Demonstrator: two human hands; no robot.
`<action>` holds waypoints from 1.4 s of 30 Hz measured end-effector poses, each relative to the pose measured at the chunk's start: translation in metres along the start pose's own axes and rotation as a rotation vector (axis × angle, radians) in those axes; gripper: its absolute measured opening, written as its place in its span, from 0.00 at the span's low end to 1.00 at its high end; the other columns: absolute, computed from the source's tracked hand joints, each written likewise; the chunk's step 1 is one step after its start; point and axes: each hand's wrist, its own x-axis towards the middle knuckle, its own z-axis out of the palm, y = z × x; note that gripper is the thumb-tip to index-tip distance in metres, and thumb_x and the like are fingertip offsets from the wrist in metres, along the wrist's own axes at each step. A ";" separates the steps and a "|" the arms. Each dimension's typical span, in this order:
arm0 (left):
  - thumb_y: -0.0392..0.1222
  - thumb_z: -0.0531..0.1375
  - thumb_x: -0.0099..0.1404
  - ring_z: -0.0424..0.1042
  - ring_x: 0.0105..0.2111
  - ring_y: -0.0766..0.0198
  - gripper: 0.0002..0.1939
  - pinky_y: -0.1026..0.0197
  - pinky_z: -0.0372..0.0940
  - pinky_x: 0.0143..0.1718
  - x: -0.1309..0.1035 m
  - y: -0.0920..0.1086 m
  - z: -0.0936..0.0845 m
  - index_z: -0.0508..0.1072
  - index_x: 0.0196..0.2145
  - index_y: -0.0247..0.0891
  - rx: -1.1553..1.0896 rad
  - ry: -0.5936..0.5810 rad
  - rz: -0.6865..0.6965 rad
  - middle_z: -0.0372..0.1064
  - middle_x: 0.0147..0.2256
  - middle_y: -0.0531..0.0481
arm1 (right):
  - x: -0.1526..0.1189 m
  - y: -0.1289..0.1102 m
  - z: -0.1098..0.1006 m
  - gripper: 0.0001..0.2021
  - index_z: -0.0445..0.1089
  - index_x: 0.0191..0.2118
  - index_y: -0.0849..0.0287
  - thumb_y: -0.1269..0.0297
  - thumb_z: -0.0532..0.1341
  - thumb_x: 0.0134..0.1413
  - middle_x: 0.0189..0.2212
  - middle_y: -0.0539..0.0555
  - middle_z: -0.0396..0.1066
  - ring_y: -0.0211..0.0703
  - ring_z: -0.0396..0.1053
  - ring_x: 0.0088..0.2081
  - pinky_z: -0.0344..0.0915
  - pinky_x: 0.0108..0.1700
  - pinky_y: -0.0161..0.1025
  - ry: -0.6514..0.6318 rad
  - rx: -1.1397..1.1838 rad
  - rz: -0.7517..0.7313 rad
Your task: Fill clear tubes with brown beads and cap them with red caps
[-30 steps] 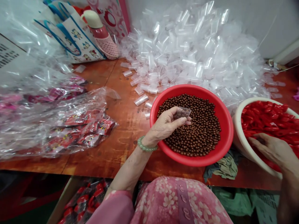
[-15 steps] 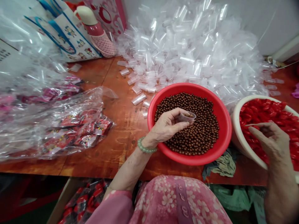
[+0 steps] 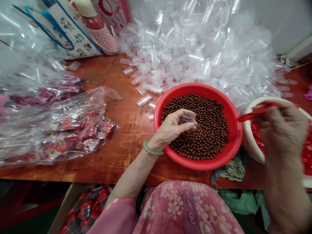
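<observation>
Over the red basin (image 3: 158, 130) of small round brown balls (image 3: 207, 136), my left hand (image 3: 173, 126) is closed around a small clear plastic tube (image 3: 187, 119). What is inside the tube does not show clearly now. My right hand (image 3: 284, 126), smeared by motion, is above the rim of the white tub (image 3: 252, 143). Its fingers pinch a red plastic piece (image 3: 255, 113) that points left toward the basin. More red plastic pieces (image 3: 307, 143) lie in the tub, partly hidden behind my right hand and forearm.
A big heap of clear plastic tubes (image 3: 190, 48) rises behind the basin. Plastic-bagged red packets (image 3: 85, 130) lie on the left of the wooden table (image 3: 117, 143). A bottle (image 3: 97, 27) and a patterned bag (image 3: 73, 35) stand at the back. A crumpled cloth (image 3: 232, 169) lies near the front edge.
My right hand has come up from the tub and moved left, now with a red plastic piece in its fingers. My left hand has tilted the tube slightly, staying over the basin.
</observation>
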 end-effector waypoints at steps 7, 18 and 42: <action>0.45 0.76 0.55 0.81 0.36 0.65 0.22 0.61 0.76 0.41 -0.002 -0.004 0.001 0.72 0.42 0.36 -0.099 0.076 -0.030 0.77 0.38 0.51 | -0.017 -0.007 0.109 0.19 0.76 0.42 0.51 0.50 0.77 0.46 0.35 0.49 0.82 0.41 0.81 0.35 0.80 0.38 0.39 -0.485 0.312 0.283; 0.43 0.77 0.52 0.79 0.29 0.70 0.25 0.67 0.74 0.34 -0.002 -0.002 -0.003 0.70 0.42 0.37 -0.175 0.232 0.062 0.76 0.35 0.56 | -0.022 0.004 0.108 0.12 0.81 0.43 0.49 0.60 0.75 0.51 0.34 0.47 0.82 0.37 0.80 0.33 0.78 0.39 0.34 -0.587 0.103 0.085; 0.40 0.74 0.57 0.78 0.42 0.65 0.18 0.61 0.73 0.47 -0.004 -0.004 -0.010 0.78 0.44 0.39 -0.276 0.057 -0.021 0.78 0.42 0.49 | -0.015 -0.011 0.128 0.15 0.73 0.36 0.50 0.60 0.77 0.46 0.32 0.45 0.79 0.39 0.79 0.34 0.77 0.39 0.37 -0.553 0.179 0.100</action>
